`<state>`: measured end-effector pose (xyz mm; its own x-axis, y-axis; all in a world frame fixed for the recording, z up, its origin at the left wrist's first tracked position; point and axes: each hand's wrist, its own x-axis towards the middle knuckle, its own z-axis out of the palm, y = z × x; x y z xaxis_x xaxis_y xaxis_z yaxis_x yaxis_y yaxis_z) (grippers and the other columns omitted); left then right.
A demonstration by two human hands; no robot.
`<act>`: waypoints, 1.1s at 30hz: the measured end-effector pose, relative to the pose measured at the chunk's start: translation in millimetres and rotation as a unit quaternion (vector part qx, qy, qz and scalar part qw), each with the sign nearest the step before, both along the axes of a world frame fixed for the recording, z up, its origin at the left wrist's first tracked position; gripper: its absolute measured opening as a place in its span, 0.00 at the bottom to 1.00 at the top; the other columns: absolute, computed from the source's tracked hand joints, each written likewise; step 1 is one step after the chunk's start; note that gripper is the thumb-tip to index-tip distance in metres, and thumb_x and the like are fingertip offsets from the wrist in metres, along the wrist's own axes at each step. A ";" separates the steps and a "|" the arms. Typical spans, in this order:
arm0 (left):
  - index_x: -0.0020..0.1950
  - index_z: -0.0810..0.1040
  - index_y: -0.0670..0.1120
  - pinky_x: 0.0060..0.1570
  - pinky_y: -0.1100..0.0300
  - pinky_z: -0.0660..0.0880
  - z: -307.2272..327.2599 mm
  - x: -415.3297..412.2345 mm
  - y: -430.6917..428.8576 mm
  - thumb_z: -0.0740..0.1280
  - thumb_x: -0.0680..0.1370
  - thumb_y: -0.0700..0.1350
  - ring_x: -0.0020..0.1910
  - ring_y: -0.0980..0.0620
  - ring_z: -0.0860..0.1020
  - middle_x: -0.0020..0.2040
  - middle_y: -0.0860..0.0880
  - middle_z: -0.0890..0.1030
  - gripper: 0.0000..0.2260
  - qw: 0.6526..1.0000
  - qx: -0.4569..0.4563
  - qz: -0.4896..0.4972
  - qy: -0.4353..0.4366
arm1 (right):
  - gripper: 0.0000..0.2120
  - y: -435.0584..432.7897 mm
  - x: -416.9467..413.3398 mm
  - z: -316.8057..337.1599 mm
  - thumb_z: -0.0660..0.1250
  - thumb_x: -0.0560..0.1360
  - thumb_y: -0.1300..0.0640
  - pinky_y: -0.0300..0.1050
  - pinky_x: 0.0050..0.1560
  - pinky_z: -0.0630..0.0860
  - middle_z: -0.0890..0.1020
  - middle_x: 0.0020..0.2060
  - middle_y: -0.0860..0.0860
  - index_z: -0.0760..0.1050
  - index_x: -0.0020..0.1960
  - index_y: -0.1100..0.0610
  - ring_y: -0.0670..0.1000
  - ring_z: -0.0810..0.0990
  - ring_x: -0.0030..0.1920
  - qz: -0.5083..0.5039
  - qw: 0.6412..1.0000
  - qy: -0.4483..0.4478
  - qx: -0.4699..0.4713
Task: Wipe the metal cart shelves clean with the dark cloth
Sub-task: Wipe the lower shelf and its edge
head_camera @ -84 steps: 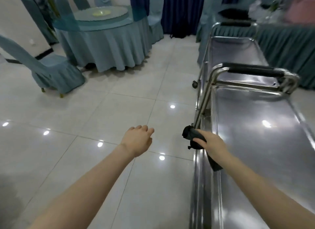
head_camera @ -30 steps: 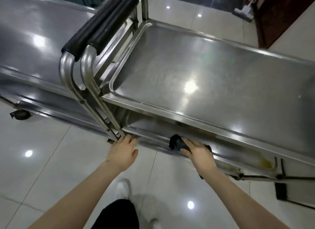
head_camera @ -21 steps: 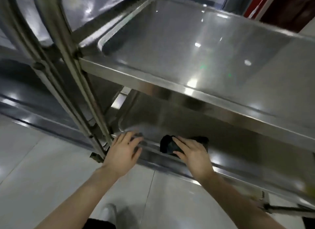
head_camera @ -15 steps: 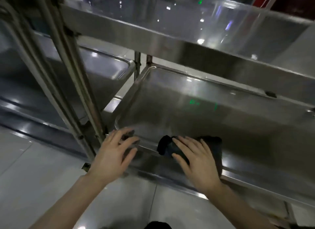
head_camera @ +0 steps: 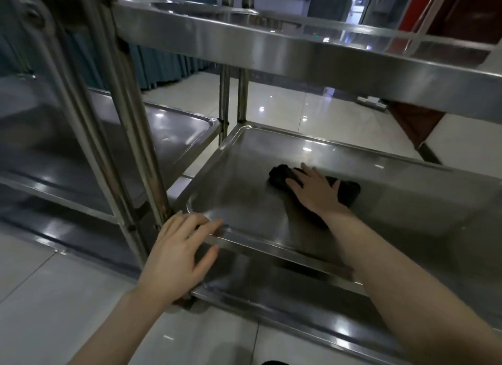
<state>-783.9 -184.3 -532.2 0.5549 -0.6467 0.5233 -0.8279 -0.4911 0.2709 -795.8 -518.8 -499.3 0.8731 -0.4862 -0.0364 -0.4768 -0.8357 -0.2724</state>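
one neighbouring cart [head_camera: 173, 132] just left; top shelf [head_camera: 298, 56] overhangs middle shelf [head_camera: 239, 193]. one dark cloth [head_camera: 349, 192] mid-shelf under flat right hand [head_camera: 316, 195], fingers straight. left hand [head_camera: 173, 258], fingers spread, rests on near rim [head_camera: 271, 244].

Two hands are in view: the left hand [head_camera: 176, 253] and the right hand [head_camera: 315, 193]. There is one dark cloth [head_camera: 349, 192]. Two metal carts stand side by side. The right cart [head_camera: 271, 245] shows three shelves (top, middle, bottom). The left cart [head_camera: 173, 136] shows perhaps two, though blur makes that count uncertain.
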 end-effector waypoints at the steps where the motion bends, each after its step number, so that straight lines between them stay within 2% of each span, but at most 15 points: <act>1: 0.62 0.79 0.50 0.65 0.46 0.69 3.5 2.3 -0.1 0.61 0.77 0.52 0.57 0.52 0.76 0.54 0.53 0.77 0.16 1.000 -0.001 0.002 0.004 | 0.26 2.9 7.4 0.4 0.49 0.81 0.36 0.71 0.72 0.38 0.50 0.79 0.42 0.56 0.78 0.41 0.50 0.46 0.79 -0.003 1.000 0.001 -0.003; 3: 0.59 0.80 0.51 0.65 0.46 0.70 8.3 5.5 3.3 0.61 0.77 0.53 0.57 0.53 0.76 0.54 0.55 0.79 0.15 1.000 0.002 -0.001 0.014 | 0.26 23.2 8.9 1.3 0.49 0.81 0.36 0.70 0.72 0.38 0.51 0.79 0.41 0.55 0.78 0.40 0.49 0.46 0.79 0.045 0.999 0.011 -0.003; 6: 0.61 0.80 0.53 0.62 0.49 0.72 7.9 6.2 13.2 0.59 0.78 0.54 0.59 0.55 0.75 0.57 0.56 0.78 0.16 0.999 0.023 -0.026 0.038 | 0.25 69.8 -30.8 -4.9 0.49 0.79 0.33 0.67 0.72 0.39 0.53 0.77 0.36 0.56 0.76 0.35 0.44 0.48 0.78 0.188 0.982 -0.003 0.001; 9: 0.62 0.80 0.53 0.60 0.51 0.74 9.6 6.3 14.4 0.58 0.78 0.55 0.59 0.56 0.74 0.59 0.55 0.76 0.18 0.998 0.036 -0.018 0.053 | 0.31 95.9 -78.9 -12.7 0.42 0.74 0.25 0.60 0.72 0.38 0.51 0.74 0.28 0.56 0.74 0.32 0.33 0.45 0.74 0.253 0.966 -0.044 0.014; 11: 0.62 0.79 0.54 0.59 0.53 0.75 12.2 5.0 12.9 0.58 0.78 0.56 0.57 0.57 0.73 0.58 0.55 0.74 0.18 0.998 0.036 -0.007 0.059 | 0.32 87.1 -79.0 -10.5 0.41 0.73 0.24 0.62 0.73 0.39 0.52 0.74 0.29 0.57 0.74 0.32 0.33 0.45 0.73 0.236 0.971 -0.026 0.027; 14: 0.64 0.79 0.54 0.60 0.56 0.72 11.1 -0.9 15.3 0.58 0.78 0.55 0.56 0.56 0.74 0.57 0.54 0.74 0.18 0.998 0.031 0.002 0.062 | 0.28 58.4 -30.0 -3.4 0.48 0.78 0.32 0.67 0.74 0.42 0.55 0.77 0.36 0.56 0.76 0.36 0.44 0.50 0.78 0.150 0.989 -0.008 0.002; 16: 0.65 0.78 0.54 0.64 0.57 0.69 8.7 -4.6 18.5 0.58 0.78 0.55 0.58 0.56 0.74 0.58 0.55 0.75 0.19 0.997 0.030 0.008 0.066 | 0.27 42.4 10.6 0.0 0.50 0.80 0.35 0.68 0.73 0.41 0.55 0.78 0.40 0.57 0.77 0.39 0.48 0.51 0.78 0.077 0.997 -0.007 -0.004; 19: 0.63 0.79 0.53 0.67 0.52 0.69 10.5 -5.9 22.9 0.59 0.77 0.54 0.64 0.56 0.73 0.59 0.56 0.78 0.18 0.997 0.023 0.018 0.067 | 0.27 39.9 51.0 0.1 0.51 0.81 0.36 0.71 0.72 0.41 0.56 0.78 0.42 0.59 0.77 0.43 0.50 0.52 0.78 0.027 0.999 -0.027 -0.007; 21: 0.62 0.80 0.53 0.67 0.51 0.69 13.0 -5.7 26.1 0.59 0.77 0.54 0.65 0.55 0.73 0.59 0.57 0.79 0.18 0.997 0.018 0.026 0.063 | 0.26 58.4 53.6 0.2 0.51 0.81 0.37 0.70 0.72 0.42 0.57 0.78 0.42 0.58 0.77 0.42 0.50 0.52 0.78 0.066 0.997 -0.020 -0.020; 24: 0.61 0.81 0.52 0.65 0.52 0.70 13.5 -5.4 31.2 0.58 0.77 0.53 0.62 0.55 0.75 0.59 0.56 0.80 0.17 0.997 0.007 0.022 0.069 | 0.25 95.7 14.4 -4.7 0.51 0.80 0.35 0.67 0.73 0.44 0.58 0.77 0.38 0.59 0.76 0.37 0.47 0.53 0.77 0.214 0.976 -0.027 -0.033; 27: 0.57 0.81 0.52 0.63 0.54 0.73 13.4 -1.2 35.2 0.58 0.78 0.53 0.59 0.55 0.76 0.58 0.55 0.78 0.15 0.997 0.010 0.032 0.064 | 0.29 116.7 -40.2 -11.9 0.44 0.75 0.27 0.60 0.72 0.41 0.56 0.75 0.32 0.59 0.74 0.33 0.40 0.51 0.76 0.298 0.953 -0.056 -0.005; 29: 0.56 0.81 0.52 0.61 0.53 0.74 15.1 2.4 35.8 0.57 0.78 0.54 0.58 0.55 0.77 0.57 0.55 0.79 0.16 0.997 0.001 0.044 0.070 | 0.30 108.2 -39.5 -8.7 0.43 0.74 0.26 0.60 0.73 0.41 0.57 0.75 0.32 0.59 0.74 0.33 0.39 0.51 0.76 0.282 0.958 -0.039 0.011; 33: 0.56 0.82 0.51 0.58 0.53 0.77 15.3 1.0 35.8 0.57 0.78 0.54 0.59 0.55 0.76 0.58 0.54 0.79 0.17 0.996 -0.005 0.044 0.082 | 0.25 77.8 35.1 3.2 0.52 0.80 0.36 0.69 0.73 0.45 0.59 0.77 0.41 0.60 0.76 0.39 0.50 0.56 0.77 0.145 0.989 -0.024 -0.019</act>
